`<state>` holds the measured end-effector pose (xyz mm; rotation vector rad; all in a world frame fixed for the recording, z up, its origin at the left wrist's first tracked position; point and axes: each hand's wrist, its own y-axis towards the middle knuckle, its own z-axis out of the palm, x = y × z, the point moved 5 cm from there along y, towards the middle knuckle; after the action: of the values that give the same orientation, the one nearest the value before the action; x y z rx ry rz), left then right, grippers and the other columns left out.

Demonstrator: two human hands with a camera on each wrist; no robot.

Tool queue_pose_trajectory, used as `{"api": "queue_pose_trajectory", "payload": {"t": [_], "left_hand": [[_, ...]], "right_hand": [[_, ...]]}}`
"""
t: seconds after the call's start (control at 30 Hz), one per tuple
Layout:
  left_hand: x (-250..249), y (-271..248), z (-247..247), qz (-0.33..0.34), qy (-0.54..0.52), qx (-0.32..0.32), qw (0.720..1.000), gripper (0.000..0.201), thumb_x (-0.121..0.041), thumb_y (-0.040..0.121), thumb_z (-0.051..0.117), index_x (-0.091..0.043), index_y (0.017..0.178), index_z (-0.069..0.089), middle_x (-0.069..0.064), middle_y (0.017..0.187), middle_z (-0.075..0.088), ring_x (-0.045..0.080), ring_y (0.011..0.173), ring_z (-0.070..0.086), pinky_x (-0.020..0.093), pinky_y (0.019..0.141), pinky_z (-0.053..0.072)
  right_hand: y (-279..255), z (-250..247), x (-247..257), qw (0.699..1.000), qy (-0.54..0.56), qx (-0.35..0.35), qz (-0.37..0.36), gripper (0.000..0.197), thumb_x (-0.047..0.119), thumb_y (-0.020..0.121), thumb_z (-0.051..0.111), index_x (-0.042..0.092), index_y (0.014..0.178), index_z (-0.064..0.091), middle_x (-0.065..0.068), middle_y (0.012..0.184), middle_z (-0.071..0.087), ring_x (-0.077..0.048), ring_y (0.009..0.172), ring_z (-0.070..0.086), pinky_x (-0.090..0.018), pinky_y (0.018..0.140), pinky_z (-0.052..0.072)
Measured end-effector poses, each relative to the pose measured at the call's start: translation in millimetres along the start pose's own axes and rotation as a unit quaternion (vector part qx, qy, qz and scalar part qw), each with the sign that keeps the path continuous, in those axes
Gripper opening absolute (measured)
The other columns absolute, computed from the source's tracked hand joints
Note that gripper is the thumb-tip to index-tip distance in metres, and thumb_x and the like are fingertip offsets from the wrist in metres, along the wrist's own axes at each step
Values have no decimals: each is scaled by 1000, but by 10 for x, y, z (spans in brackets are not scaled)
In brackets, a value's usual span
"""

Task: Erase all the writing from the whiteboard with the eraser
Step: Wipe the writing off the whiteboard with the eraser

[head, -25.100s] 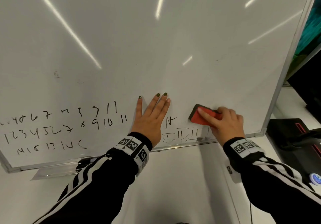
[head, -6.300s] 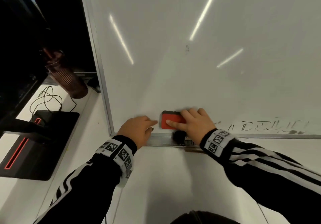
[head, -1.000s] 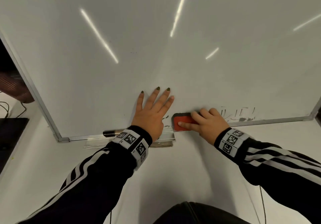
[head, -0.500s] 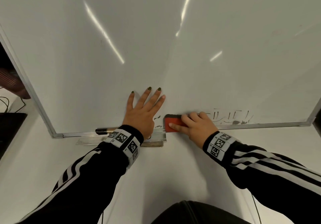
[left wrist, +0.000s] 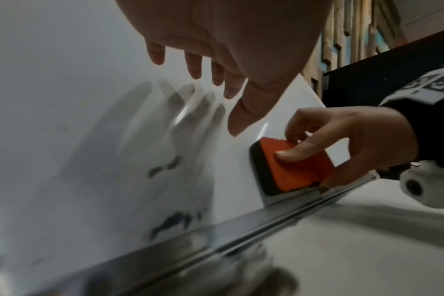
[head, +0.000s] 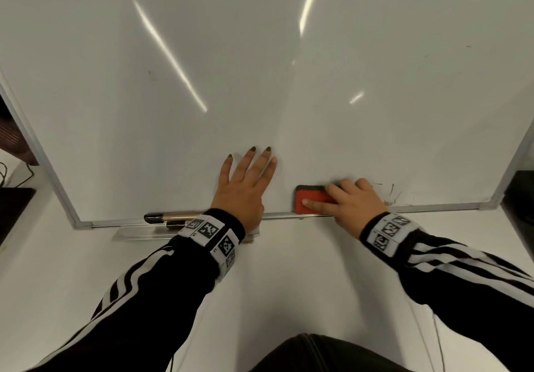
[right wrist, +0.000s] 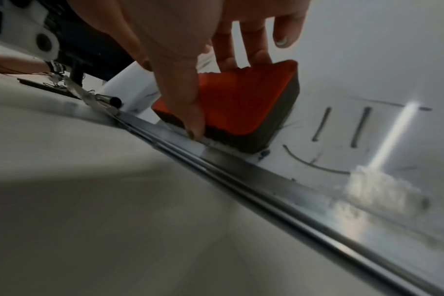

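The whiteboard (head: pixel 260 68) fills the head view. My right hand (head: pixel 351 201) grips the red eraser (head: pixel 310 202) with its dark felt against the board, just above the bottom frame. In the right wrist view the eraser (right wrist: pixel 241 104) sits left of thin black strokes (right wrist: pixel 342 130). Faint marks (head: pixel 390 194) lie right of the hand in the head view. My left hand (head: pixel 245 181) lies flat on the board with fingers spread, left of the eraser (left wrist: pixel 297 166). Dark smudges (left wrist: pixel 175 220) show near the frame in the left wrist view.
A black and gold marker (head: pixel 170 217) lies on the tray (head: pixel 138 234) under the board's lower left. The metal frame (head: pixel 404 207) runs along the bottom edge. A dark object (head: pixel 520 198) stands past the right corner, another dark item (head: pixel 13 210) at the left.
My right hand has slid the eraser to the right along the bottom edge, wiping away most of the tally strokes. The left hand stays flat on the board.
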<state>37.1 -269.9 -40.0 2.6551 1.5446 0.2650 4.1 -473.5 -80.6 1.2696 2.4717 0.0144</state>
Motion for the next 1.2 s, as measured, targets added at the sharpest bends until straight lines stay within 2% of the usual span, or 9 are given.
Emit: {"api": "queue_pose_trajectory", "payload": {"t": [0.1, 0.2, 0.3, 0.4, 0.6, 0.73, 0.87, 1.03, 1.2], "left_hand": [[-180, 124, 5, 27, 15, -17, 999, 92, -14, 67, 62, -20, 147, 17, -2, 156, 12, 21, 142, 6, 51, 112, 2], [-227, 194, -2, 19, 17, -5, 1000, 96, -13, 69, 59, -21, 148, 5, -3, 157, 1, 21, 143, 1, 53, 112, -1], [-229, 194, 22, 8, 7, 13, 1000, 99, -11, 74, 53, -26, 147, -12, -6, 156, -11, 21, 144, -5, 53, 113, -4], [-245, 171, 22, 9, 16, 12, 1000, 99, -11, 73, 52, -25, 148, -11, -5, 156, -10, 22, 144, -3, 54, 113, -2], [-405, 268, 11, 20, 20, 7, 1000, 95, -9, 74, 49, -22, 147, -11, -4, 156, -8, 21, 143, -7, 55, 112, -4], [-458, 296, 39, 8, 18, 19, 1000, 95, -10, 76, 50, -23, 145, -14, -4, 156, -11, 21, 142, -12, 54, 112, -8], [-455, 285, 24, 6, 20, 15, 1000, 94, -11, 75, 50, -24, 146, -10, -5, 157, -7, 21, 143, -8, 54, 112, -8], [-460, 286, -15, 0, 19, 39, 999, 90, -16, 81, 44, -25, 144, -19, -7, 154, -19, 19, 142, -17, 52, 110, -15], [-483, 298, -34, -9, 15, 40, 999, 90, -17, 81, 45, -25, 145, -18, -7, 155, -17, 19, 142, -17, 53, 110, -14]], "right_hand": [[65, -69, 32, 1000, 9, -6, -7, 62, 14, 68, 56, 43, 122, 57, -3, 94, 58, -25, 81, 47, -35, 64, 38], [-147, -115, -238, 1000, 10, -18, 0, 54, 15, 76, 49, 43, 122, 55, -5, 93, 61, -26, 77, 54, -34, 62, 37], [-503, -81, -600, 1000, -11, 5, 22, 76, 9, 61, 68, 45, 124, 45, -5, 92, 60, -26, 73, 52, -33, 61, 32], [-651, -94, -748, 998, -20, 33, 47, 88, 6, 49, 76, 45, 122, 45, -4, 89, 60, -25, 70, 50, -31, 61, 29], [-268, -26, -362, 999, 17, -12, 42, 67, 13, 68, 58, 46, 124, 44, -4, 95, 62, -25, 76, 52, -33, 64, 33], [-235, -28, -305, 999, 26, -23, 34, 64, 11, 70, 55, 46, 124, 50, -3, 94, 60, -25, 79, 51, -34, 65, 35], [-654, -37, -719, 998, 14, -19, 53, 77, 8, 60, 66, 47, 122, 43, -4, 95, 62, -24, 82, 42, -33, 64, 30], [-811, -3, -889, 996, 19, 22, 85, 84, 5, 50, 78, 42, 118, 46, -9, 93, 61, -26, 80, 46, -34, 64, 32], [-384, 65, -338, 997, 58, 0, 55, 50, 16, 75, 54, 40, 119, 49, -12, 97, 59, -30, 79, 55, -38, 66, 41]]}}
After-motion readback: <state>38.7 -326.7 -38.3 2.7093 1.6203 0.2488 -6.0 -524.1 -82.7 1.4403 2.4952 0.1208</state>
